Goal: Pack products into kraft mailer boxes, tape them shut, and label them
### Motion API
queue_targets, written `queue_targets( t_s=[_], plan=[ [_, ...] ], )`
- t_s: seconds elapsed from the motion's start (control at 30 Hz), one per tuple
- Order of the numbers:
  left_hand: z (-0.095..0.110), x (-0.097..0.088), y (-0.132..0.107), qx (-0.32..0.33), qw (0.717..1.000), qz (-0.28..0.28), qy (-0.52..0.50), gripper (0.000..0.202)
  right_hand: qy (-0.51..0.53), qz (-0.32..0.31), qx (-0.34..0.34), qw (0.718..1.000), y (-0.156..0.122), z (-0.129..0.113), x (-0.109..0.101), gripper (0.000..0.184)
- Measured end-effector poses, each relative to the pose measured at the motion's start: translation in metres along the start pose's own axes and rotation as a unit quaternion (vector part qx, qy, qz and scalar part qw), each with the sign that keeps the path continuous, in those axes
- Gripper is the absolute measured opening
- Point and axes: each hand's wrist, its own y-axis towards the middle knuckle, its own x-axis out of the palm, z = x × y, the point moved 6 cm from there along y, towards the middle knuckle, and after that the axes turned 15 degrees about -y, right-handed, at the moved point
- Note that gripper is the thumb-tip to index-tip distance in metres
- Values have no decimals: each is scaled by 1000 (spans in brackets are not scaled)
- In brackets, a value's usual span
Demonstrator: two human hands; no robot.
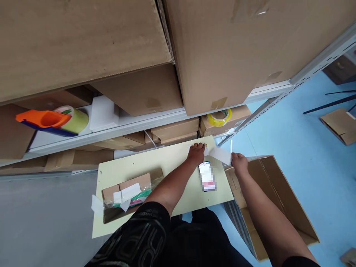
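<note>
Large brown cardboard cartons (217, 48) stand shelved above a pale-yellow rectangular tabletop (172, 163).
Right hand (240, 164): fingers clamped on a white paper sheet (220, 155) over the tabletop's right end, near a lit, black-edged smartphone (205, 170). Left hand (196, 153): near the far edge, fingers bent; whether they grip anything cannot be told.

I pinch a small white paper sheet (221, 155) by its right end, right of centre, its visible face blank.

The right fingers (236, 155) hold white paper (221, 155) at the edge of the cream table (174, 163), left fingers (199, 145) near a phone (206, 172).
</note>
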Motion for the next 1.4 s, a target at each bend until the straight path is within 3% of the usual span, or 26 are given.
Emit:
queue_targets(
  t_s=[0.1,0.2,0.37,0.47,0.63,0.73,0.93,1.07,1.23,1.4],
  plan=[
    [2,-3,-2,-9,999,-3,-32,69,61,8,62,996,-15,27,-20,34],
    [2,-9,-6,-36,993,0,-112,56,48,16,31,998,-40,25,-39,39],
    [3,-32,-36,-60,980,19,-186,36,26,4,-32,999,-95,-23,-54,45],
    [-2,-46,-72,-85,943,16,-322,31,82,-49,-65,993,-130,-61,-51,45],
    [-18,-67,-146,-142,763,4,-631,40,201,-155,-88,963,-182,-108,-32,41],
    [-26,-84,-192,-116,691,8,-713,49,231,-193,-85,950,-208,-129,-16,39],
    [-54,-123,-279,-81,661,110,-737,45,228,-228,-95,942,-256,-165,23,42],
    [-71,-144,-324,-72,644,171,-742,46,244,-250,-142,926,-292,-187,45,45],
    [-87,-158,-366,-75,605,220,-762,45,204,-279,-211,915,-345,-211,67,36],
    [-100,-161,-396,-59,601,237,-761,47,158,-269,-254,915,-381,-227,81,37]
  ],
)
